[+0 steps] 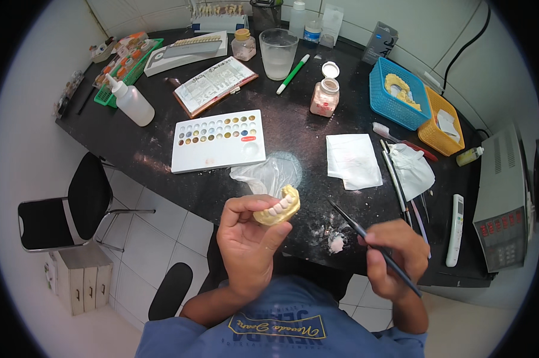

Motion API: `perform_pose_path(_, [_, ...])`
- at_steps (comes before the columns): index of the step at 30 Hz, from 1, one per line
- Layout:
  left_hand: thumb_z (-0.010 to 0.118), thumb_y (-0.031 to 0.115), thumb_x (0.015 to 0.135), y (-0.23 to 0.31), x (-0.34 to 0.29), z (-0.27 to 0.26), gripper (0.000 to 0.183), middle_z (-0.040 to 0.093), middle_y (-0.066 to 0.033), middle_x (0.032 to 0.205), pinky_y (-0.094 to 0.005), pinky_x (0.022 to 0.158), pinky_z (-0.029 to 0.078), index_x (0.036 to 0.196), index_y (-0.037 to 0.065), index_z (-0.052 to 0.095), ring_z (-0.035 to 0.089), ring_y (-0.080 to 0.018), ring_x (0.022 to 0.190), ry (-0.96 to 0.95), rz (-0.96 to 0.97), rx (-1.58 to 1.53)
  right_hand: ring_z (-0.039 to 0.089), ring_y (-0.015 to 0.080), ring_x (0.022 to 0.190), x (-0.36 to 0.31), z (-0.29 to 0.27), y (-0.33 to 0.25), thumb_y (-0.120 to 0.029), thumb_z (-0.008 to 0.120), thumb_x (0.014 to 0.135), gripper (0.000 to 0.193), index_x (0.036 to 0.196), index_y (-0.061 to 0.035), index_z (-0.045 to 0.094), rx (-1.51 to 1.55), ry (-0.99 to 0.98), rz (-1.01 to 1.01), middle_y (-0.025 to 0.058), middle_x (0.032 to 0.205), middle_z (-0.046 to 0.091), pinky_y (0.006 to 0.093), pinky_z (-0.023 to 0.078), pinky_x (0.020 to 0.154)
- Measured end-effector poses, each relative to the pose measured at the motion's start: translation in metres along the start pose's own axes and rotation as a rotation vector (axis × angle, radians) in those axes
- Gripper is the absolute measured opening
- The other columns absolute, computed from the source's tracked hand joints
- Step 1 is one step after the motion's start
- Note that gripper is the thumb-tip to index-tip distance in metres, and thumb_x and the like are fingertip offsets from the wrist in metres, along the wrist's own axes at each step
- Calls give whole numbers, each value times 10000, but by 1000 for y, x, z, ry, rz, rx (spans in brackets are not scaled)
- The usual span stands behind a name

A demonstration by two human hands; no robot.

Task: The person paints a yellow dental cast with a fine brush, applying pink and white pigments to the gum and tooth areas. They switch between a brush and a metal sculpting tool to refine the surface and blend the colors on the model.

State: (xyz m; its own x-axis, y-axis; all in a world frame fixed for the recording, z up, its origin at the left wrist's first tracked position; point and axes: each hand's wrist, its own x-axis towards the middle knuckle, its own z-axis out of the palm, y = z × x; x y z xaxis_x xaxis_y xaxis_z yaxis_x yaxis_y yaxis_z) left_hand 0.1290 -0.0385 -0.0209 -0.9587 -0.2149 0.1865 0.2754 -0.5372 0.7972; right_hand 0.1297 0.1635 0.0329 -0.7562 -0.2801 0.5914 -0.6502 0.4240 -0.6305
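My left hand [245, 241] pinches a yellow dental model [273, 216] between thumb and fingers, above the table's near edge. A row of whitish teeth [279, 207] runs along the model's upper side. In my right hand [395, 256] is a slim dark brush [374, 241], held like a pen, its thin tip pointing up and left toward the model but apart from it. Below that tip, a small pinkish lump of powder [336, 243] lies on the black table among white smears. Behind the model sits a crumpled clear plastic bag [263, 173].
A white palette [219, 140] with coloured wells lies behind my left hand. Beyond stand an open jar of pink powder [325, 98], a cup of cloudy liquid [278, 56] and a squeeze bottle [132, 104]. Right: folded tissue [353, 161], blue basket [395, 98], grey machine [502, 203].
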Motion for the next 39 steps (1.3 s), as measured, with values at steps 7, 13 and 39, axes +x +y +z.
perform_pose_path(7, [641,-152,782,-2,-11,8,359,550,-151,1102,-321,956,462,1062,-1,474,559,-180,1062,-148,-81,-37,648,208,593,-54,34,-10,-105,651,817,165,932,-9,583,224,335,12,156,765,628,271,537,492])
perform_pose_path(13, [627,-177,774,-2,-15,5,376,538,-161,1115,-319,955,465,1067,-7,466,564,-187,1054,-161,-50,12,639,206,601,-56,40,-5,-77,669,771,216,921,-33,521,263,267,-24,122,760,610,285,547,511])
perform_pose_path(39, [613,-208,750,-5,-13,10,400,542,-165,1108,-309,934,480,1059,3,471,566,-190,1063,-176,3,32,680,224,649,-55,37,-6,-42,718,715,271,931,-55,553,274,225,12,116,786,644,288,572,529])
